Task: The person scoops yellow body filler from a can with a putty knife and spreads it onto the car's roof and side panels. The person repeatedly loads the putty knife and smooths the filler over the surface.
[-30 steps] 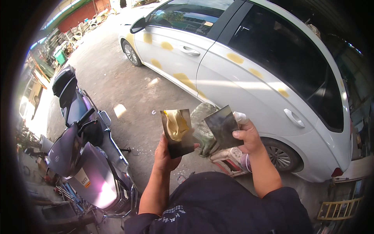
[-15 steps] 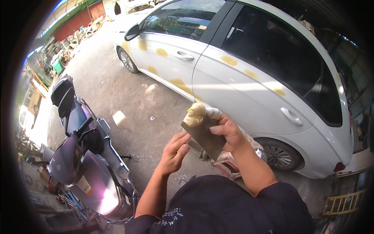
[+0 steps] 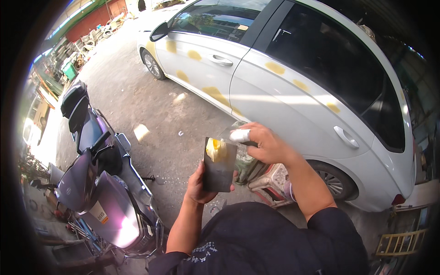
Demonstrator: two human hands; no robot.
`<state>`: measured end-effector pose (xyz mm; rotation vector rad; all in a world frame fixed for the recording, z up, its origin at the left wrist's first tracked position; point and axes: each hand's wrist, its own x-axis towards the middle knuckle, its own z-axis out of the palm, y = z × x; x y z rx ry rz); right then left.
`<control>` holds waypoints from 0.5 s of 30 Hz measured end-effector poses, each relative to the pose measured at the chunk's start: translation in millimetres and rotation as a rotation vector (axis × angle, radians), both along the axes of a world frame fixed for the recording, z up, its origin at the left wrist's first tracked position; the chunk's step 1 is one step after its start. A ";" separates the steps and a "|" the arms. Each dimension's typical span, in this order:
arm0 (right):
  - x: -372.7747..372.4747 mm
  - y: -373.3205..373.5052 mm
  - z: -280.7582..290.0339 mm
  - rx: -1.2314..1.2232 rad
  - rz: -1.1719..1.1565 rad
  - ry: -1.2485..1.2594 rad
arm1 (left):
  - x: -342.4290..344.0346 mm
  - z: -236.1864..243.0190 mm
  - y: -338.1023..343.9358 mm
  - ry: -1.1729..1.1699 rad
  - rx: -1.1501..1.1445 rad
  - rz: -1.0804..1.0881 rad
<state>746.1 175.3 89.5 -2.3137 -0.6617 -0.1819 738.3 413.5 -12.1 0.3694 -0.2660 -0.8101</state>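
My left hand (image 3: 199,184) grips a dark flat plate (image 3: 219,176), its thumb along the left edge and fingertips showing at the right edge. A lump of yellow and cream putty (image 3: 216,150) sits on the plate's far end. My right hand (image 3: 265,142) is closed just to the right of the plate and above it, with a white wrap (image 3: 239,135) round one finger. A thin greyish scraper (image 3: 225,133) seems to stick out from its fingers, blurred and partly hidden. Ahead stands a white car (image 3: 284,105) with yellow patches on its doors.
A worn stool (image 3: 270,183) with a red-edged frame stands by the car's rear wheel (image 3: 327,181). On my left is a purple scooter (image 3: 110,213). Tyres (image 3: 87,43) and a green bin (image 3: 69,70) lie farther off. A yellow rack (image 3: 401,242) is at lower right.
The plate has gone from beside my right hand into my left hand's grip, lower and turned more upright. My right hand has drawn away from it and now sits apart at the right.
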 end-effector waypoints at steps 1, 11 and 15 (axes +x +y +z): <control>-0.6 4.0 3.3 0.083 -0.051 0.007 | -0.1 -0.7 -4.2 0.017 0.073 0.091; -21.6 42.3 -23.8 0.104 -0.206 0.039 | 10.8 -16.8 -14.1 -0.324 0.466 0.600; -21.3 42.7 -13.3 0.121 -0.111 0.003 | 12.5 -14.0 -22.4 -0.418 0.436 0.668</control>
